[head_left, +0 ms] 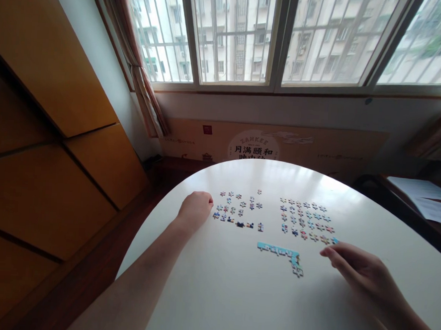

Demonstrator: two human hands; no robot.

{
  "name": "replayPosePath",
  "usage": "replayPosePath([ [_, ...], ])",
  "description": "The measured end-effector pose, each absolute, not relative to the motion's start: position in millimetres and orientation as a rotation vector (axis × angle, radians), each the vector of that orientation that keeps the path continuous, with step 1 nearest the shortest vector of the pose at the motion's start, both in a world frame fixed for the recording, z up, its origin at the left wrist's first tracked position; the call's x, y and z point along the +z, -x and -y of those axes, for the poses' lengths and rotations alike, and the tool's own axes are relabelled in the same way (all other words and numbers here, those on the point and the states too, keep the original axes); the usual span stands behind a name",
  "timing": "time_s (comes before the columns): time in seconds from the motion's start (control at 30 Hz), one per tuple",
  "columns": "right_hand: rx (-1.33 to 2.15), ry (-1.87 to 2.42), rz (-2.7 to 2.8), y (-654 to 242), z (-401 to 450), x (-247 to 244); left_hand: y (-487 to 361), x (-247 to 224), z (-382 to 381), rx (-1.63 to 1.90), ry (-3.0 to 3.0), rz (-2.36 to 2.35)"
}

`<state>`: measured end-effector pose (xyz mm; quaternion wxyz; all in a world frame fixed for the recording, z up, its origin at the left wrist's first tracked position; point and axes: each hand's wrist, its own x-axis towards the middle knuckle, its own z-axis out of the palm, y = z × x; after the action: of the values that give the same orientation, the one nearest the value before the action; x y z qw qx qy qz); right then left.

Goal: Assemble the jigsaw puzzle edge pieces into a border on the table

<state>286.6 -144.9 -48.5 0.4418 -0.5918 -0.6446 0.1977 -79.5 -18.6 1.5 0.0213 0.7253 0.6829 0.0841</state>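
Observation:
My left hand (196,207) rests on the table as a closed fist, just left of a loose group of jigsaw pieces (232,210); nothing shows in it. On the right, my right hand (360,265) has thumb and index finger pinched together low over the table. Whatever the pinch may hold is hidden. A light-blue piece (335,240) shows right behind its index finger, at the corner of a second group of pieces laid in rows (302,221). Between the hands and nearer me lies a joined puzzle strip (278,250), mostly light blue, bent down at its right end.
The round white table (212,304) has its curved far edge toward a printed board (185,138) under the barred windows. At right stands a dark surface with papers (424,190) on it. Wooden cabinets (93,162) are on the left.

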Motion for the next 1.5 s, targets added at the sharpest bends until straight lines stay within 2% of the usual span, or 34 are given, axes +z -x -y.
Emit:
replayPosePath([
  [0.3, 0.487, 1.458, 1.603, -285, 146, -49, 62, -1, 23, 0.28, -2.309, -2.156],
  [0.67, 0.477, 1.467, 1.633, -287, 146, -48, 29, -21, 34, 0.42, -2.472, -1.821],
  [1.5, 0.391, 1.366, 1.643, -293, 136, -42, 14, -23, 18, 0.434, -2.4, -1.838],
])
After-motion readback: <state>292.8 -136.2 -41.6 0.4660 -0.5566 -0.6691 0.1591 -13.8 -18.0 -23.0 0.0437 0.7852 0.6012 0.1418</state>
